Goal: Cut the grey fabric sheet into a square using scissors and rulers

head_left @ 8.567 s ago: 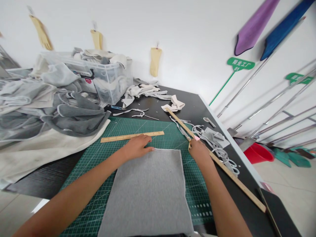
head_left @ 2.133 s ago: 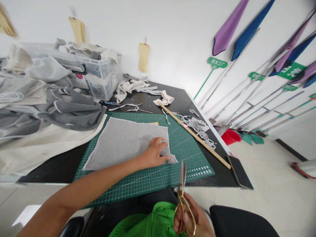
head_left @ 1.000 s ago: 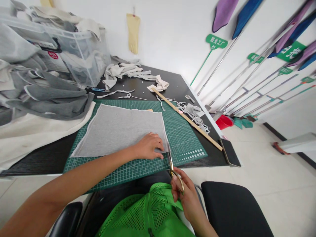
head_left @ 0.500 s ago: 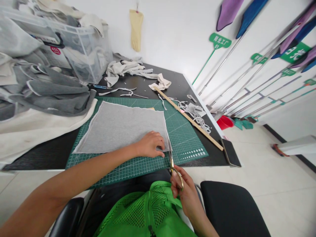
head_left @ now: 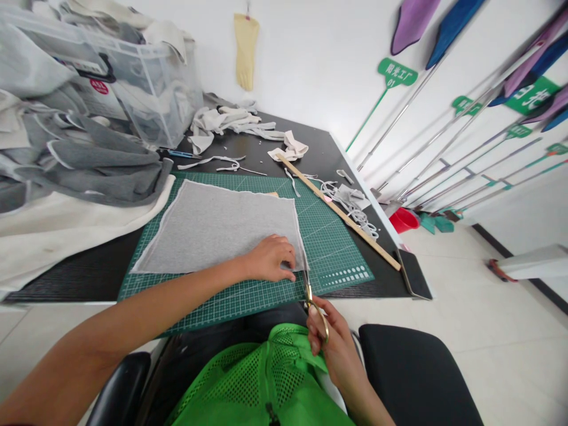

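Note:
A light grey cloth (head_left: 222, 228) lies flat on the green cutting mat (head_left: 341, 254). My left hand (head_left: 271, 258) rests on the cloth's near right corner, its fingers curled down against the fabric; whether they pinch it is hard to see. Gold-handled scissors (head_left: 309, 294) are in my right hand (head_left: 331, 331), just past the table's front edge. Their blades point away from me and meet the right edge of the cloth near that corner.
A wooden ruler (head_left: 339, 212) lies slanted across the mat's right side, beside fabric scraps (head_left: 350, 198). A phone (head_left: 414, 273) sits at the right corner. Grey fabrics (head_left: 106, 160) and a clear bin (head_left: 155, 89) fill the left. A black chair (head_left: 417, 373) stands right.

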The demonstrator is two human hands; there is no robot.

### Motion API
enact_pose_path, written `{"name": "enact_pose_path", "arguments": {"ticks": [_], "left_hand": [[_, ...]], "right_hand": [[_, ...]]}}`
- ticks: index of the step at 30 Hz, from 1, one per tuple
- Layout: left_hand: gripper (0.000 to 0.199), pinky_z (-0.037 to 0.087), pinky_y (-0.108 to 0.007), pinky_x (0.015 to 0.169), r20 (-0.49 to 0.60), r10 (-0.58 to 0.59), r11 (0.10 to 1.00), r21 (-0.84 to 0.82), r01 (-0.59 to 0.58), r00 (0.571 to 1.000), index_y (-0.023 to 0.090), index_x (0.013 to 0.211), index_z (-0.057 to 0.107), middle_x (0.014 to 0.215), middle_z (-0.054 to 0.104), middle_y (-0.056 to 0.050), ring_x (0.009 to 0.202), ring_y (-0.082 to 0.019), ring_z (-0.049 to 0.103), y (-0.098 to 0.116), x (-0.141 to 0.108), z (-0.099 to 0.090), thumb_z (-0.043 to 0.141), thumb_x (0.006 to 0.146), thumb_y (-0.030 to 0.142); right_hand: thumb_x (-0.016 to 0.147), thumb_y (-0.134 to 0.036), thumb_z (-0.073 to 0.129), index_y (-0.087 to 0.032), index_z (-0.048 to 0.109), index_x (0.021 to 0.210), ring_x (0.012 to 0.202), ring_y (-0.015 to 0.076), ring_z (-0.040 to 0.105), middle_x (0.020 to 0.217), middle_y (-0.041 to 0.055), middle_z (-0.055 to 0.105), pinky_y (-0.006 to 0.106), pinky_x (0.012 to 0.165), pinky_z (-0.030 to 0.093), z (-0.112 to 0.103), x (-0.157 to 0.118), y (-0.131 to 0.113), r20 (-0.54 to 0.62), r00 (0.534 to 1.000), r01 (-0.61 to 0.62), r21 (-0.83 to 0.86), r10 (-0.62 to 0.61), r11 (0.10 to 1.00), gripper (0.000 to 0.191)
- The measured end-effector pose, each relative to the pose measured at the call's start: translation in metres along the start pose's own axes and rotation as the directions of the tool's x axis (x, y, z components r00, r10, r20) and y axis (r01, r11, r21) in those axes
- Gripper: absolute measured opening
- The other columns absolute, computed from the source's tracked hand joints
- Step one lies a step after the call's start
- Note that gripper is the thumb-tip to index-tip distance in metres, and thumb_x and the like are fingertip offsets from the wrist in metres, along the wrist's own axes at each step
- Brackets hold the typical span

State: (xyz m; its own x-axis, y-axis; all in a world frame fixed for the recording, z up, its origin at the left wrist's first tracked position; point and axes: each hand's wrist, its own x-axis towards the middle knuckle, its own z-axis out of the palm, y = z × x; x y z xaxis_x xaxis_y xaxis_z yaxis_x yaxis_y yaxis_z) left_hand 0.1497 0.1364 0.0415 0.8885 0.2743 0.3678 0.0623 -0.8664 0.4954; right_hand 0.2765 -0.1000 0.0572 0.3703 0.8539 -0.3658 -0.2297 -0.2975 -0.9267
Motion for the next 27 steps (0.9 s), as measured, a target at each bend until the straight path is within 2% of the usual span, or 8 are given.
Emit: {"name": "enact_pose_path", "arguments": {"ticks": [14, 17, 22, 27], "left_hand": [[0.025, 0.038, -0.035, 0.089, 0.011, -0.017, 1.0, 0.005, 0.017, 1.0, 0.024, 0.083, 0.075, 0.091, 0.074, 0.003, 0.094, -0.019, 0.063, 0.004, 0.001, -0.004, 0.089, 0.075, 0.043], [0.029, 0.039, -0.035, 0.089, 0.01, -0.02, 1.0, 0.019, 0.02, 1.0, 0.025, 0.085, 0.075, 0.092, 0.074, 0.002, 0.094, -0.02, 0.063, 0.004, 0.0, -0.003, 0.088, 0.075, 0.048], [0.046, 0.042, -0.036, 0.087, -0.011, -0.085, 0.986, 0.141, 0.085, 0.996, 0.023, 0.095, 0.075, 0.095, 0.072, -0.002, 0.097, -0.023, 0.063, 0.013, -0.001, 0.006, 0.085, 0.073, 0.062], [0.04, 0.043, -0.038, 0.087, -0.026, -0.14, 0.971, 0.194, 0.142, 0.99, 0.023, 0.1, 0.074, 0.1, 0.072, -0.003, 0.103, -0.025, 0.062, 0.029, -0.002, 0.015, 0.078, 0.082, 0.058]], "right_hand": [[0.089, -0.055, 0.073, -0.019, 0.063, 0.121, 0.046, 0.0068, 0.038, 0.064, -0.0074, 0.048, 0.023, 0.046, 0.027, -0.001, -0.005, 0.0, 0.019, 1.0, 0.018, -0.067, -0.017, 0.998, 0.049], [0.09, -0.053, 0.074, -0.019, 0.063, 0.122, 0.046, 0.0072, 0.038, 0.064, -0.0074, 0.047, 0.023, 0.046, 0.027, -0.002, -0.007, 0.0, 0.023, 0.999, 0.029, -0.074, -0.027, 0.997, 0.048], [0.086, -0.055, 0.077, -0.019, 0.065, 0.113, 0.044, 0.0054, 0.036, 0.064, -0.0074, 0.047, 0.022, 0.044, 0.025, 0.0, -0.007, -0.003, -0.014, 1.0, -0.003, 0.009, 0.003, 1.0, 0.045], [0.082, -0.058, 0.079, -0.021, 0.064, 0.104, 0.043, 0.0045, 0.035, 0.062, -0.008, 0.047, 0.02, 0.041, 0.025, 0.005, -0.005, -0.007, -0.038, 0.998, -0.044, 0.101, 0.048, 0.994, 0.046]]}}
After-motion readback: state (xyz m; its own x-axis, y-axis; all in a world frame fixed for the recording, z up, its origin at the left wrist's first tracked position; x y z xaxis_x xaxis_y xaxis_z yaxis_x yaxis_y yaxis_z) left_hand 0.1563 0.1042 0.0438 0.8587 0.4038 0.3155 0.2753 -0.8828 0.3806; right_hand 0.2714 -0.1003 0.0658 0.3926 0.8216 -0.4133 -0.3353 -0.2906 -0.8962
